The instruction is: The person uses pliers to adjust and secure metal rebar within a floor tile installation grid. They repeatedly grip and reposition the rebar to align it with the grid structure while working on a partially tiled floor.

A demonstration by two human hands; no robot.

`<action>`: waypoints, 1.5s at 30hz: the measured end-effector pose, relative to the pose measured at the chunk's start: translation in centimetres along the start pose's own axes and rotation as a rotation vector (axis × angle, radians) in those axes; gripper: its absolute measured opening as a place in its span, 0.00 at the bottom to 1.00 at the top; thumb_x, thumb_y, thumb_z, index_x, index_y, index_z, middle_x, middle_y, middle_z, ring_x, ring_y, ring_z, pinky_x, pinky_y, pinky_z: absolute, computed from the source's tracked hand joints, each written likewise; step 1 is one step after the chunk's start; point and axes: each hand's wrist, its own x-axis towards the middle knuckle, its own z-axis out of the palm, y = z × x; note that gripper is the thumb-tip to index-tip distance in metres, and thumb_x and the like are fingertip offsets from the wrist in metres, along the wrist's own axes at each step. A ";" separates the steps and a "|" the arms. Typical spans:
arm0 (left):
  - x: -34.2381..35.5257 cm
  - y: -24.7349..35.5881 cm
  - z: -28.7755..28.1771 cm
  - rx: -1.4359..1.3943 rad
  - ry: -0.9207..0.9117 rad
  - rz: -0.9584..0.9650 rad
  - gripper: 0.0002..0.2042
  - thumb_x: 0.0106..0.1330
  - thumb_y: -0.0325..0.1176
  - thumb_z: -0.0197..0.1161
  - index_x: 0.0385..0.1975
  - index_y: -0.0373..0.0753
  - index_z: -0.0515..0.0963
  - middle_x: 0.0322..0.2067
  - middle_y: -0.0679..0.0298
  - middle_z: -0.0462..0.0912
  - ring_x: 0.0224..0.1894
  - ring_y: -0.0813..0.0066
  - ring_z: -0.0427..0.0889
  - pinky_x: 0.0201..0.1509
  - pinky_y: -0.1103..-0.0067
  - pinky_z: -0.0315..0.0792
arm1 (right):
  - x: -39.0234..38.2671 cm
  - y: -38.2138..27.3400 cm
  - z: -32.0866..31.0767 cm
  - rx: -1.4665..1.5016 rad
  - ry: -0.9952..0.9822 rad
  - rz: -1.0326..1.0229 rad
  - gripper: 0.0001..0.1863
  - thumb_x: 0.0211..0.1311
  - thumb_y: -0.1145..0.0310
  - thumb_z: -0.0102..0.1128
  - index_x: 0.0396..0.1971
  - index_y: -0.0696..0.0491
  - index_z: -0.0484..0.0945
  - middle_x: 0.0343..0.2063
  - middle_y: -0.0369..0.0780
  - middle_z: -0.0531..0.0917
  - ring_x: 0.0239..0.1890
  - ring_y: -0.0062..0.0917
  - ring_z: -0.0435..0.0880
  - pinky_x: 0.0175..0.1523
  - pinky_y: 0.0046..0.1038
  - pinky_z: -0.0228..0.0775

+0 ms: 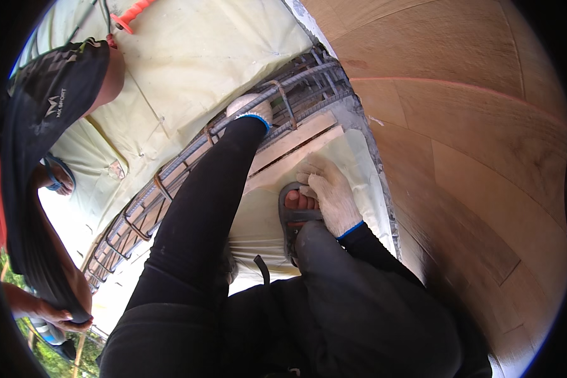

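My left hand (247,107), in a white knit glove with a blue cuff edge, reaches down at the rebar cage (159,186), by its upper bars. The fingers are hidden, so what they hold, if anything, does not show. My right hand (335,200), gloved the same way, lies palm down beside my sandalled foot (293,214). Its fingers stretch out over the pale sheet, next to the toes, with nothing seen in them. Rusty stirrups wrap the long steel bars of the cage. Between the cage and the sheet runs a wooden board (296,151) with a dark gap along it.
A brown plywood wall (460,164) rises on the right along a grey concrete edge. Pale sheeting (201,44) covers the surface beyond the cage. At the left a person in dark clothes (63,94) stands close by. A tool's orange handle (131,15) and cables lie at the top left.
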 end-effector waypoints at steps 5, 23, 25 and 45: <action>0.7 -0.7 1.6 0.010 0.040 0.003 0.16 0.76 0.38 0.59 0.49 0.39 0.91 0.52 0.45 0.91 0.57 0.46 0.91 0.58 0.58 0.86 | 0.3 0.3 -0.2 -0.043 -0.024 -0.002 0.28 0.79 0.74 0.52 0.76 0.62 0.66 0.64 0.48 0.82 0.61 0.31 0.85 0.63 0.31 0.80; 2.9 -0.3 5.0 -0.135 0.174 0.046 0.20 0.80 0.42 0.54 0.62 0.43 0.86 0.60 0.50 0.89 0.62 0.49 0.88 0.64 0.58 0.83 | -0.1 -0.4 0.4 -0.002 0.036 -0.001 0.26 0.81 0.72 0.53 0.74 0.61 0.70 0.59 0.45 0.83 0.59 0.29 0.86 0.61 0.31 0.82; 3.7 -0.3 4.9 -0.152 0.057 0.044 0.20 0.80 0.42 0.54 0.62 0.42 0.86 0.60 0.49 0.88 0.62 0.49 0.88 0.65 0.58 0.83 | 0.0 -0.3 0.2 -0.045 0.019 0.023 0.27 0.82 0.69 0.53 0.75 0.63 0.68 0.63 0.47 0.82 0.63 0.31 0.84 0.65 0.31 0.79; 3.0 0.2 2.0 -0.077 -0.155 0.078 0.26 0.81 0.48 0.54 0.70 0.37 0.79 0.68 0.42 0.82 0.70 0.44 0.82 0.72 0.57 0.75 | 0.6 0.1 -0.4 0.054 0.024 0.084 0.29 0.78 0.74 0.51 0.76 0.60 0.68 0.64 0.47 0.82 0.63 0.31 0.84 0.64 0.30 0.80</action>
